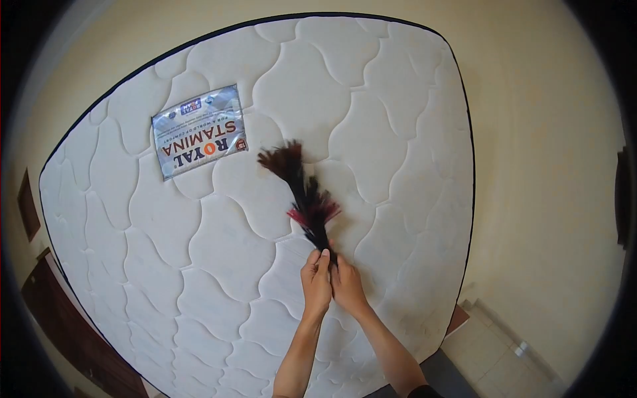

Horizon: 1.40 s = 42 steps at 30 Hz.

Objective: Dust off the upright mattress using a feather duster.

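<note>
A feather duster (311,209) with black, brown and some red feathers is held over a white quilted mattress (234,268) with dark edging. My left hand (317,283) grips the duster's lower end, thumb on top. Beside it, on the right, my right hand (347,286) closes around the same end. The duster points up and slightly left, its brown tip fanned out and a little blurred. A shiny printed label (200,132) is fixed to the mattress, left of that tip. Whether the feathers touch the fabric cannot be told.
Cream walls (537,174) surround the mattress. A dark brown wooden door or panel (74,328) stands at the lower left. Pale floor tiles (497,348) and a reddish-brown corner (457,320) show at the lower right. A dark object (622,199) is on the right wall.
</note>
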Each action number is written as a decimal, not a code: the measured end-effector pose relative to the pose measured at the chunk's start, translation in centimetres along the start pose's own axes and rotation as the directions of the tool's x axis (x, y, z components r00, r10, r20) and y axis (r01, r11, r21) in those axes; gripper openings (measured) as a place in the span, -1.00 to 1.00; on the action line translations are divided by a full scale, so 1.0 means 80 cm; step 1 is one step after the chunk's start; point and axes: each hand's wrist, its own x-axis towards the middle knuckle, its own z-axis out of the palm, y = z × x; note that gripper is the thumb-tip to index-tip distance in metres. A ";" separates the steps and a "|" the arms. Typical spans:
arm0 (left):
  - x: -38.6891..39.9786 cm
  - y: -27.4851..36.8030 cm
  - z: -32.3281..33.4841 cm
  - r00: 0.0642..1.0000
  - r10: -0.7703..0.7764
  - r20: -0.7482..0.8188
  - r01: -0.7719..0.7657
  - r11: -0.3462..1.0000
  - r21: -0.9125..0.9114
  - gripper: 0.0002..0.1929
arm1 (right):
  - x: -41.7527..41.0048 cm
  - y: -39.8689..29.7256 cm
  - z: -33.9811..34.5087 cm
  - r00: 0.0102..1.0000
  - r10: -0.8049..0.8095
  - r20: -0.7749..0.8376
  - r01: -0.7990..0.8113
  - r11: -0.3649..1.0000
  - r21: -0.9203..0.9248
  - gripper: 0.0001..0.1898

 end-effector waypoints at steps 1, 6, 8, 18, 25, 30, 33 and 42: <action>-0.004 0.005 0.005 0.981 0.180 -0.066 -0.174 0.981 0.089 -0.64 | 0.003 0.003 0.002 0.997 0.029 -0.070 -0.032 0.999 -0.035 -0.73; -0.041 0.021 -0.037 0.980 0.169 -0.108 -0.140 0.963 0.230 -0.54 | -0.001 0.041 -0.008 0.990 0.138 0.000 -0.138 0.987 0.079 -0.66; -0.057 0.005 -0.064 0.982 0.155 -0.108 -0.125 0.961 0.246 -0.56 | -0.006 0.064 -0.011 0.993 -0.036 0.112 0.038 0.999 -0.010 -0.64; -0.113 0.030 -0.125 0.920 0.339 -0.195 -0.221 0.862 0.457 -0.67 | 0.016 0.065 0.004 0.976 -0.045 -0.211 0.054 0.998 0.040 -0.57; -0.116 0.042 -0.166 0.910 0.373 -0.182 -0.217 0.800 0.559 -0.71 | 0.027 0.024 0.011 0.992 -0.027 0.122 0.042 0.991 -0.127 -0.55; -0.115 0.048 -0.195 0.897 0.425 -0.121 -0.270 0.744 0.611 -0.77 | 0.033 0.010 0.044 0.999 -0.036 0.017 0.035 0.999 0.025 -0.63; -0.106 0.066 -0.221 0.860 0.508 -0.049 -0.343 0.647 0.681 -0.80 | 0.029 -0.023 0.063 0.982 -0.121 0.142 0.128 0.991 -0.040 -0.60; -0.085 0.125 -0.344 0.642 0.738 0.206 -0.417 0.110 0.902 -0.68 | 0.008 -0.065 0.170 1.000 -0.009 -0.010 0.010 0.996 0.090 -0.57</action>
